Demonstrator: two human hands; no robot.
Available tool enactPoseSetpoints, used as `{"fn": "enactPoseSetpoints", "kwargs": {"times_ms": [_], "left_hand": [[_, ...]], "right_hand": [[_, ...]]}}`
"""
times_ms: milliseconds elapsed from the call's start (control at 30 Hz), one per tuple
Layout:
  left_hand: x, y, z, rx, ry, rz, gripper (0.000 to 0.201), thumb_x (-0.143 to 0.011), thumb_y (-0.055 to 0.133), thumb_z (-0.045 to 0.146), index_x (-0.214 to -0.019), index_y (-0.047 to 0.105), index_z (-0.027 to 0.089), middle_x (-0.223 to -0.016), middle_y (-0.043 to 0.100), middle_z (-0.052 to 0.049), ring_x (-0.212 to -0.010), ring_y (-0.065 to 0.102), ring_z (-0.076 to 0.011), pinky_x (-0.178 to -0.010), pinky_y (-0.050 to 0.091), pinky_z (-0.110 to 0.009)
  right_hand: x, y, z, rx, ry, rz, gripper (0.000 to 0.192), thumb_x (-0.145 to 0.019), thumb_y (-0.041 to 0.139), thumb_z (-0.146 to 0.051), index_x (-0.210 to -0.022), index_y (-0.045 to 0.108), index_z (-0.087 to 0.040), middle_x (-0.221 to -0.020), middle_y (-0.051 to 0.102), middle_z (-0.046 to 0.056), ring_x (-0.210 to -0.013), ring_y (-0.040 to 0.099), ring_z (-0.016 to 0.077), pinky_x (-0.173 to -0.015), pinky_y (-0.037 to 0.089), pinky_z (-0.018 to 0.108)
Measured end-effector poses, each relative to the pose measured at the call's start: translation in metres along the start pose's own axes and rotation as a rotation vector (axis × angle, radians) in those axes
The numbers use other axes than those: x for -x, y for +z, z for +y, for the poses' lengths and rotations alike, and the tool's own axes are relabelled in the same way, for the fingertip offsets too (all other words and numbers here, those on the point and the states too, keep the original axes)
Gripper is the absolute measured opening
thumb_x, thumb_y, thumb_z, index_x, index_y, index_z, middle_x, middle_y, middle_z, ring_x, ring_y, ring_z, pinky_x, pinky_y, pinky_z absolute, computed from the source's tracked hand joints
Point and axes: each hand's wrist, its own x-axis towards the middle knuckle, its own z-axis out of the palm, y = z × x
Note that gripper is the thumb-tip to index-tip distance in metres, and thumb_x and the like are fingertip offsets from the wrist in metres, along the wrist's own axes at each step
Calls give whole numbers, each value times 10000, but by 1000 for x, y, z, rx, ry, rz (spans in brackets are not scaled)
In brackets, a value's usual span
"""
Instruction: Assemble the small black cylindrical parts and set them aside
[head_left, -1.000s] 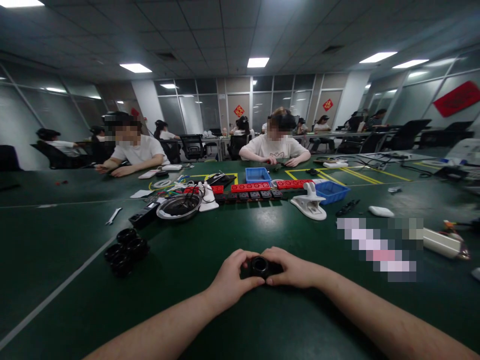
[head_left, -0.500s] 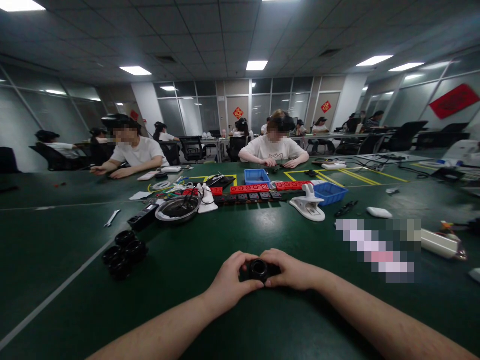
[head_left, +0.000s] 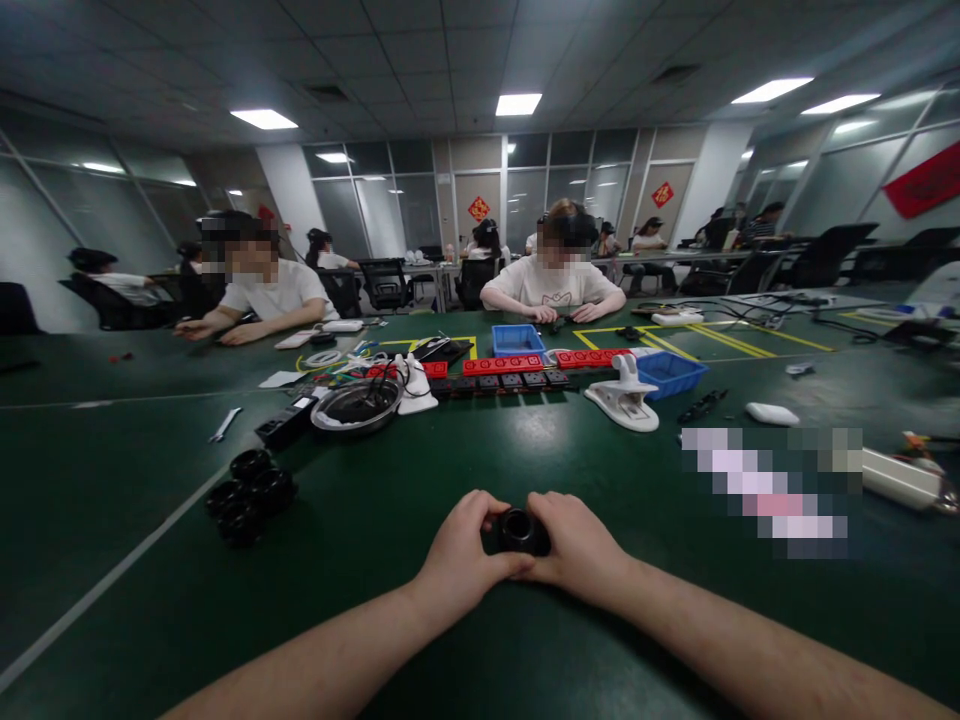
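Between my two hands is a black round part [head_left: 517,530] with a dark hole in its top, near the middle of the green table. My left hand [head_left: 469,545] curves round its left side, thumb in front and fingers behind. From the right, my right hand [head_left: 574,540] closes round the same part, the two thumbs nearly meeting in front. The fingers hide much of its sides and base. Away to the left stands a cluster of several black round parts [head_left: 251,495] of similar look.
Across the green table [head_left: 360,640] lie a metal bowl [head_left: 358,408], a wrench [head_left: 224,426], a row of red socket strips [head_left: 501,366], a white clamp base [head_left: 624,400] and blue trays [head_left: 671,376]. Two people [head_left: 555,270] sit opposite. A pixelated patch covers something at right.
My right hand has shifted slightly and wraps further round the front of the black part. The whole view has tilted a little; the other table items stay in place.
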Motion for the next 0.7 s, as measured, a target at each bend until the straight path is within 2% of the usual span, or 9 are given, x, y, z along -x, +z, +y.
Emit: {"fn": "enactPoseSetpoints", "kwargs": {"times_ms": [133, 200, 400, 700], "left_hand": [[-1, -3, 2, 34, 59, -52, 344, -569, 677, 258, -876, 535, 192, -829, 496, -1, -739, 462, -153, -616, 362, -236], [-1, -5, 4, 50, 77, -88, 349, -593, 661, 266, -914, 538, 203, -850, 498, -7, -747, 462, -154, -613, 365, -236], [0, -6, 7, 63, 91, -122, 360, -614, 647, 248, -957, 540, 219, -846, 497, -6, -758, 464, -155, -611, 363, -236], [0, -6, 5, 65, 95, -134, 376, -608, 652, 257, -964, 534, 224, -862, 499, -4, -755, 464, -152, -613, 361, -234]], "right_hand": [[-1, -8, 6, -158, -136, -51, 606, -500, 644, -555, -943, 484, -174, -879, 529, 45, -796, 473, 204, -686, 344, 307], [-2, -14, 10, -251, -212, -126, 580, -537, 656, -496, -993, 478, -185, -911, 522, 33, -834, 465, 195, -723, 346, 305], [-6, -24, 23, -379, -300, -284, 354, -652, 628, -308, -961, 525, -169, -896, 509, 14, -838, 453, 165, -738, 354, 280], [-8, -24, 24, -398, -306, -310, 309, -659, 624, -241, -947, 544, -159, -881, 510, 10, -808, 456, 153, -718, 356, 262]]}}
